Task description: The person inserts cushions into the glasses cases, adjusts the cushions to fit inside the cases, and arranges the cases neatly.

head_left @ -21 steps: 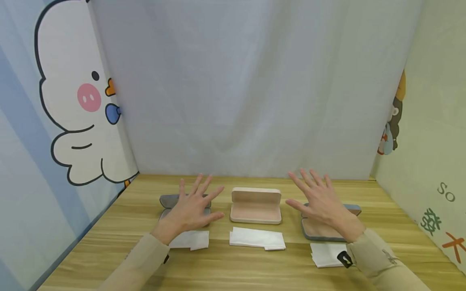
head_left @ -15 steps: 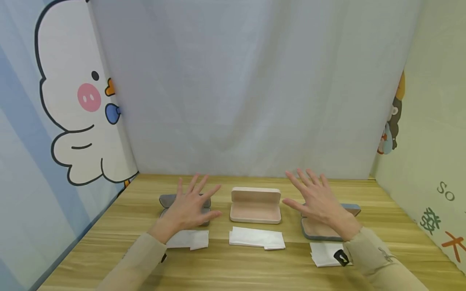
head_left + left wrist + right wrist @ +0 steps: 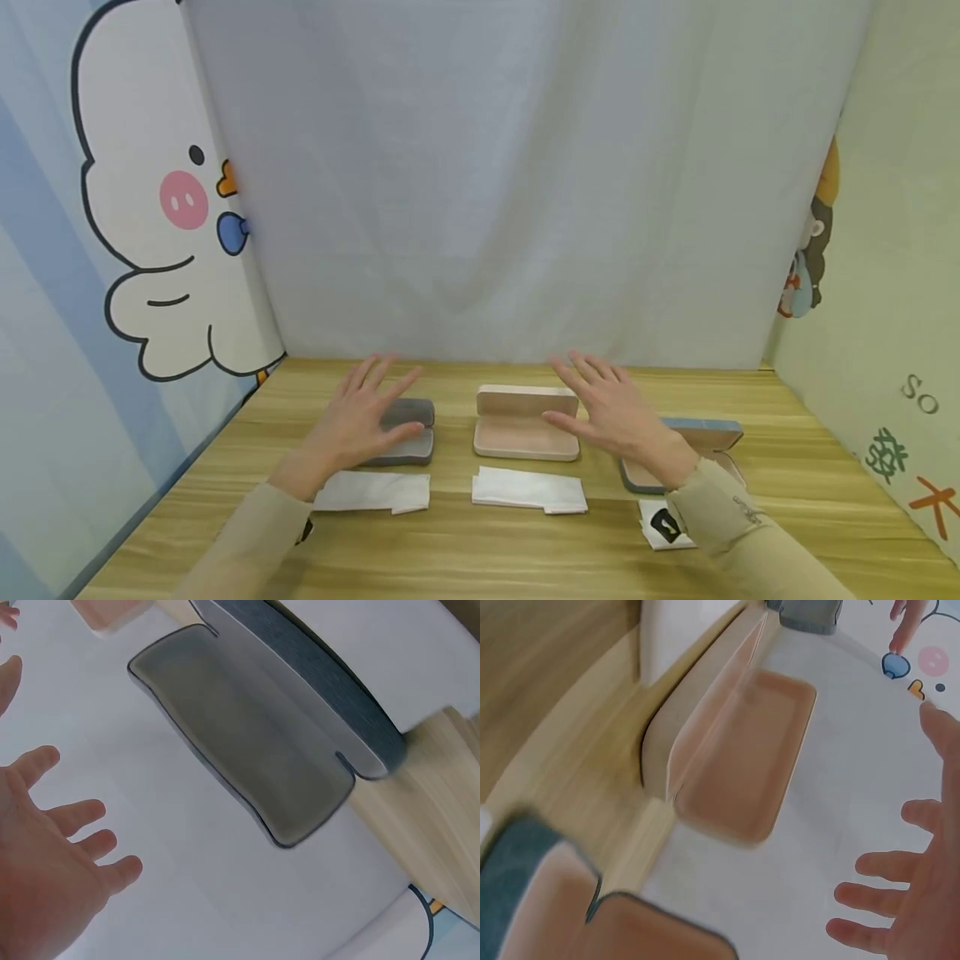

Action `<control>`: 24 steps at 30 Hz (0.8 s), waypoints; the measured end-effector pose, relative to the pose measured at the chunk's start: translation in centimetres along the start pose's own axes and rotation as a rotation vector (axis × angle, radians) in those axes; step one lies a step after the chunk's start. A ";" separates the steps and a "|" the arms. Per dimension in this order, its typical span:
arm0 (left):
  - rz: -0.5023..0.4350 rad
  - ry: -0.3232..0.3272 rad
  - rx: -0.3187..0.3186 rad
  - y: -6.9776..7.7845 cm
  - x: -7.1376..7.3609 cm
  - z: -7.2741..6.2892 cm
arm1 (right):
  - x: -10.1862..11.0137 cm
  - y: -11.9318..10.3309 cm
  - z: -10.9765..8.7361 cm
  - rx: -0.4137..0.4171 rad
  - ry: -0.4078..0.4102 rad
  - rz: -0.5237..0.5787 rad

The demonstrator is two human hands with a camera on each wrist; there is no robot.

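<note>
My left hand (image 3: 348, 429) is spread over the left side of a grey glasses case (image 3: 412, 450), hiding part of it. The case's lid is up, as the left wrist view shows; that hand holds nothing. My right hand (image 3: 618, 421), fingers apart, hovers between a white glasses case (image 3: 525, 440) with a pink lining and a blue glasses case (image 3: 712, 435). Both of these have raised lids. The thumb overlaps the white case in the head view, while the wrist hides part of the blue one. Nothing is in the right hand either.
In front of the cases lie folded white cloths: a left cloth (image 3: 375, 492), a middle cloth (image 3: 528, 490) and a right cloth (image 3: 651, 510) partly covered by the right wrist. A grey curtain (image 3: 480, 208) closes off the back of the wooden table (image 3: 480, 558).
Both hands have moved left above the table, uncovering more of the grey and blue cases. The cases and cloths have not moved.
</note>
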State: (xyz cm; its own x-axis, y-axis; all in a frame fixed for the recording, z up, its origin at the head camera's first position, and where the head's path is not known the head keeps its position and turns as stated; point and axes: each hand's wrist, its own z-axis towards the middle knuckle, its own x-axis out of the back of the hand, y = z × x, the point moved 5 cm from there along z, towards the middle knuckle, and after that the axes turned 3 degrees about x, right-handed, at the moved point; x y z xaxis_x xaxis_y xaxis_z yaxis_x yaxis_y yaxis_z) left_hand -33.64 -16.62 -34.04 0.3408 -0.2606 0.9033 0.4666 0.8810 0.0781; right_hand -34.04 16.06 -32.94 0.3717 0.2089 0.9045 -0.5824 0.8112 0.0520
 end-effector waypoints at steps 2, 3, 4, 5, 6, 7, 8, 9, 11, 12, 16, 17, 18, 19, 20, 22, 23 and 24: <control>-0.007 0.008 0.005 -0.6 0.1 -0.3 | -0.3 -0.7 0.5 0.016 0.003 0.022; -0.014 0.010 0.009 -0.9 0.2 -0.4 | -0.4 -1.1 0.7 0.027 0.008 0.034; -0.023 0.010 0.014 -1.2 0.3 -0.6 | -0.6 -1.4 1.0 0.038 0.013 0.046; -0.029 0.005 0.027 -1.6 0.3 -0.8 | -0.7 -1.8 1.2 0.052 0.021 0.061; -0.030 0.004 0.036 -1.9 0.4 -1.0 | -0.9 -2.1 1.5 0.060 0.029 0.073; -0.033 -0.001 0.051 -2.3 0.5 -1.2 | -1.1 -2.5 1.8 0.069 0.037 0.094; -0.032 -0.003 0.065 -2.6 0.5 -1.4 | -1.4 -2.9 2.1 0.077 0.039 0.111; -0.031 -0.006 0.080 -3.0 0.7 -1.7 | -1.6 -3.3 2.4 0.081 0.036 0.136; -0.020 -0.011 0.108 -3.7 1.0 -2.2 | -2.2 -4.1 3.0 0.076 0.014 0.200; -0.010 -0.012 0.121 -4.0 1.1 -2.5 | -2.5 -4.5 3.3 0.069 -0.001 0.239; 0.006 -0.028 0.187 -5.2 1.8 -3.5 | -3.6 -5.7 4.1 0.035 -0.067 0.423; 0.003 -0.035 0.208 -5.5 1.9 -3.8 | -3.8 -6.0 4.3 0.030 -0.077 0.466; 0.000 -0.039 0.225 -5.8 2.0 -4.0 | -4.0 -6.3 4.5 0.029 -0.083 0.504; -0.015 -0.046 0.244 -6.2 2.1 -4.3 | -4.3 -6.6 4.6 0.029 -0.092 0.532; -0.025 -0.049 0.264 -6.6 2.2 -4.6 | -4.5 -6.9 4.8 0.038 -0.097 0.552; -0.065 -0.055 0.307 -7.4 2.4 -5.1 | -4.8 -7.6 5.2 0.062 -0.111 0.599; -0.093 -0.053 0.325 -7.8 2.5 -5.3 | -5.0 -7.9 5.4 0.075 -0.120 0.617; -0.115 -0.044 0.335 -8.2 2.7 -5.5 | -5.2 -8.2 5.5 0.083 -0.128 0.637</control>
State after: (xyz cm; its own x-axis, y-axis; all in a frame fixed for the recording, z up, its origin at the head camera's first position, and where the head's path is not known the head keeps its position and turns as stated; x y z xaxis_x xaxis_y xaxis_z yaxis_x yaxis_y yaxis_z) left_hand -32.09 -26.71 -34.56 0.2626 -0.3552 0.8971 0.2041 0.9292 0.3081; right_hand -35.20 5.29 -35.77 -0.1511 0.5639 0.8119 -0.7161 0.5037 -0.4831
